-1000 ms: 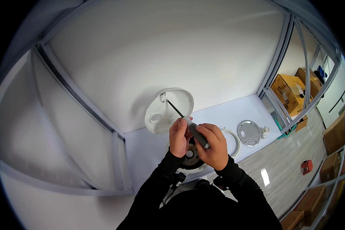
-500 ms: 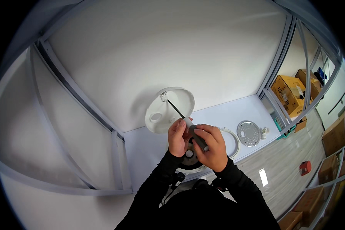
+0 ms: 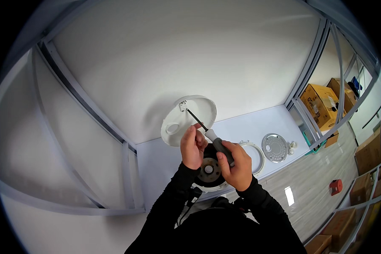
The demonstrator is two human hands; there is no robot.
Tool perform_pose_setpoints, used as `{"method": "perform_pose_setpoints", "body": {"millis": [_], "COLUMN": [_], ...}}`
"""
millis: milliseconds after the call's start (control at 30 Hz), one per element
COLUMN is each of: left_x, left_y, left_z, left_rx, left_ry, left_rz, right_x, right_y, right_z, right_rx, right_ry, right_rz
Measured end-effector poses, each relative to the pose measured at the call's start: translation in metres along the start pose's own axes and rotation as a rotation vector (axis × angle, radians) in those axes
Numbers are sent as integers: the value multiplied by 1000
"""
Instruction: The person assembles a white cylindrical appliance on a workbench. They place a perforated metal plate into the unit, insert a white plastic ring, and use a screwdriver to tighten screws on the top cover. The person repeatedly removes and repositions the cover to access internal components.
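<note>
My right hand is wrapped around the grey handle of a screwdriver. Its dark shaft slants up and left, with the tip at a small white bracket inside a raised white oval lid. My left hand is beside the shaft, off the handle, fingers loosely bent and apart; whether a fingertip touches the shaft I cannot tell. Below both hands stands a round appliance body, like a rice cooker, with a brown heating plate in its dark inside. My hands partly cover its rim.
A white ring lies right of the appliance body. Farther right are a perforated metal disc and small white parts on the white table. Frame posts and cardboard boxes stand at the right; a red object is on the floor.
My left hand has let go of the front of the screwdriver handle and moved slightly left. My right hand keeps its hold, and the tip stays at the bracket.
</note>
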State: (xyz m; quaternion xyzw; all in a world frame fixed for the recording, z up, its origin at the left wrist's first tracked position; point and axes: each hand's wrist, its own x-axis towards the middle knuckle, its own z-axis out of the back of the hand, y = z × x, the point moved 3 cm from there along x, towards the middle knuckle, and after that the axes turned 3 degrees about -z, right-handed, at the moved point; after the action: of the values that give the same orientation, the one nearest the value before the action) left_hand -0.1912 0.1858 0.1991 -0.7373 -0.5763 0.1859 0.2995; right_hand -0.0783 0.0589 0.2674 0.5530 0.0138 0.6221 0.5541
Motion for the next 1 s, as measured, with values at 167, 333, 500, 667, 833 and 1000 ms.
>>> {"method": "perform_pose_setpoints", "body": {"millis": [167,333,500,667,833,1000], "left_x": [8,7,-3,-23,-38,-50], "left_y": [-7,-12,-3,-6,-6,-9], "left_z": [5,4,13,12,22,14], "left_rx": [19,-8,17,13,-18,-63], "left_ry": [-91,-21,20,-35,2,-29], "left_rz": [-32,-40,-57,-42,-77,-102], "right_x": [-6,-19,-40,-59,-70,-69], "right_y": [1,3,3,9,10,1], "right_z": [8,19,31,39,50,63], "right_rx": [6,27,49,48,76,115], "right_ry": [-13,5,33,26,31,19], "right_rz": [3,-15,17,6,43,46]}}
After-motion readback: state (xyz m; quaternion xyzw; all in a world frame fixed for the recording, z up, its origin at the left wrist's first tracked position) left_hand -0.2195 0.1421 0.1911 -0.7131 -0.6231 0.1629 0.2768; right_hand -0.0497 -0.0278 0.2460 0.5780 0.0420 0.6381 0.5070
